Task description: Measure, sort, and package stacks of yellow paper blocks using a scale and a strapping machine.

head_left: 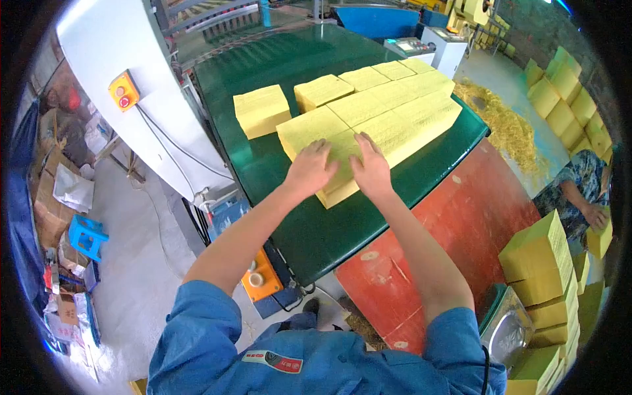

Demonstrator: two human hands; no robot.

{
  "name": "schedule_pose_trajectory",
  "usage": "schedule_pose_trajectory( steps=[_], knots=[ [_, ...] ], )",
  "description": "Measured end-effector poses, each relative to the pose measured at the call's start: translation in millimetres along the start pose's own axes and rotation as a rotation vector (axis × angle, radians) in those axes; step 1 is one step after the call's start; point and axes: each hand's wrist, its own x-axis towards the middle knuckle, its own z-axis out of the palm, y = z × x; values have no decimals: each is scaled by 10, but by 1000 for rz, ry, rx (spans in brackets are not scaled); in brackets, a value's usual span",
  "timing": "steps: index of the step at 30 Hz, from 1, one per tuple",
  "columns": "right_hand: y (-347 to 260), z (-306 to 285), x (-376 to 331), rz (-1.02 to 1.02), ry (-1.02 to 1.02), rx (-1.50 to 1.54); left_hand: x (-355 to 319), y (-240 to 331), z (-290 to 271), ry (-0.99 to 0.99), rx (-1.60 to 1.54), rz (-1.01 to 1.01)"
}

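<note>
Blocks of yellow paper sheets [378, 108] lie pushed together in rows on a green conveyor belt [316, 243]. My left hand [313, 170] rests on the top of the nearest block [341, 172], toward its left side, with its fingers stretched forward. On the same block, toward its right edge, lies my right hand [370, 164], its fingers also extended and a little apart. Neither hand is wrapped round anything. A single yellow block [261, 110] stands separately on the belt, left of the rows.
A red board [434, 243] adjoins the belt's right edge. Yellow stacks [540, 263] stand at the right, where another person's hand [596, 217] touches one. A white machine housing [141, 85] with an orange switch box [124, 92] rises at the left. A blue stool [87, 236] stands on the floor.
</note>
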Motion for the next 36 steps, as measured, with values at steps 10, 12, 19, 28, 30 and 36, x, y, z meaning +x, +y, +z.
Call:
schedule_pose_trajectory(
  steps=[10, 12, 19, 28, 30, 36],
  knots=[
    [-105, 173, -148, -52, -41, -516, -137, -173, 140, 186, 304, 223],
    [-108, 98, -271, -62, -27, -434, -96, -225, 12, 107, 275, 231],
    [-17, -152, -259, 217, 54, -151, 291, -199, -108, -45, 302, 202],
    [671, 246, -666, 630, 237, 302, 531, -77, -162, -174, 338, 27],
    [710, 260, -561, 666, 191, 220, 620, -103, -202, -187, 328, 29],
    [574, 253, -527, 731, 94, 115, 639, -157, -315, -270, 263, 34]
  ],
)
